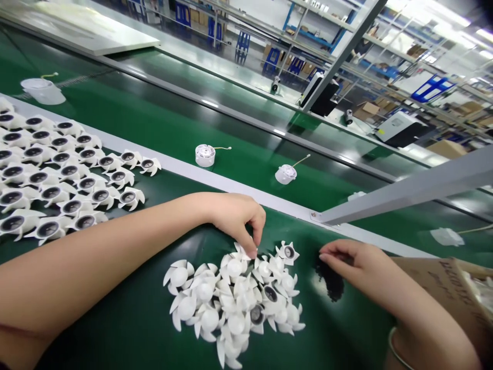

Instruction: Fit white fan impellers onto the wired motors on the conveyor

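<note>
The left hand [239, 221] is at the top edge of a heap of white plastic fan impellers [234, 298], which lies loose on a green conveyor belt [339, 329] at about 6 o'clock in the view. Its fingers [252, 252] are drawn narrow in a pinch on one blade at the heap's 12 o'clock, though the hand hides part of the grip, so the hold is hard to be sure of. The right hand [346, 262] sits at the heap's 3 o'clock, its fingers [325, 258] slightly spread and holding nothing, just beside an impeller [288, 252] with its dark hub showing. A bangle [395, 349] circles the right wrist. The work in hand appears to be picking pieces off the heap, and the overlapping blades call for easing the pinched piece clear of its neighbours. Neat rows of impellers [65, 174] lie at 9 o'clock and a cardboard box [435, 293] at 4 o'clock. A small white fan [205, 155] and another [285, 173] sit at 12 o'clock, each trailing a lead.
</note>
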Motion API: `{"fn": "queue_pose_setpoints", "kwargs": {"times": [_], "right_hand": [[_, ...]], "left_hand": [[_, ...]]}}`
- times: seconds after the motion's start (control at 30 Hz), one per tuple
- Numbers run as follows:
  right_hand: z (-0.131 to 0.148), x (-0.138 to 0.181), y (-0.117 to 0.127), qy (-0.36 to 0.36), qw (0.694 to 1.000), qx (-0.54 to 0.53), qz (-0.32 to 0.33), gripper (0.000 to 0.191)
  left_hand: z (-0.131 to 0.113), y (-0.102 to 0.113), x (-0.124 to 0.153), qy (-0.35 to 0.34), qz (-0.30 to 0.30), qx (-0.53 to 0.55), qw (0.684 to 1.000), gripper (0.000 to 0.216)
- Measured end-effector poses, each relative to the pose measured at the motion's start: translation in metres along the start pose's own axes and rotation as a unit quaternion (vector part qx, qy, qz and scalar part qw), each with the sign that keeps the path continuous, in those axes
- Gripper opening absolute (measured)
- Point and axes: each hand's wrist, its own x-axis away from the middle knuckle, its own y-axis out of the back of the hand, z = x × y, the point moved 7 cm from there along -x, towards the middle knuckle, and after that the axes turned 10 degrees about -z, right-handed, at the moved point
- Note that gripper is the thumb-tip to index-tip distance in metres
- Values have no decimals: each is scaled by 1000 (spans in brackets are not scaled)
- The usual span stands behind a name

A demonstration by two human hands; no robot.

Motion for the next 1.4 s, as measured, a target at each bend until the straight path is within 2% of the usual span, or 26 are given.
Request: {"fn": "queue_pose_setpoints", "kwargs": {"times": [0.03,0.1,0.2,0.3,0.43,0.57,0.67,0.73,0.83,0.93,1.03,1.1,1.23,1.4], "right_hand": [[0,1,-4,-1,1000,10,22,25],[5,1,-10,6,999,36,26,22],[15,-1,-14,20,997,73,7,20],[17,0,-16,18,994,106,0,20],[21,1,-20,30,985,168,-36,21],[32,3,-23,42,956,273,-101,28],[42,4,-25,50,938,320,-125,29],[44,3,-25,42,933,334,-126,28],[44,-1,-22,24,949,289,-122,25],[53,-4,-21,66,985,110,-118,15],[68,-7,-24,111,986,-74,-99,10],[76,-11,-29,114,980,-128,-96,9],[91,-22,-40,126,976,-146,-99,8],[106,-27,-44,186,971,-57,-138,7]], "left_hand": [[1,0,-1,-1,-2,4,1000,16],[4,1,-2,-2,-17,9,1000,12],[4,4,-3,-4,-31,18,999,16],[2,4,-2,-8,-18,11,1000,22],[1,4,-2,-29,-33,23,999,20],[5,7,-5,-72,-134,45,987,15],[6,10,-6,-93,-218,-17,971,29],[3,9,-5,-108,-242,-66,962,31],[-2,4,-3,-146,-223,-78,961,19],[-1,1,-3,-155,-206,-26,966,14],[3,-1,-5,-119,-194,7,974,17],[8,-4,-8,-68,-181,14,981,29],[15,-6,-10,9,-177,40,983,57],[15,-7,-10,20,-170,32,985,59]]}}
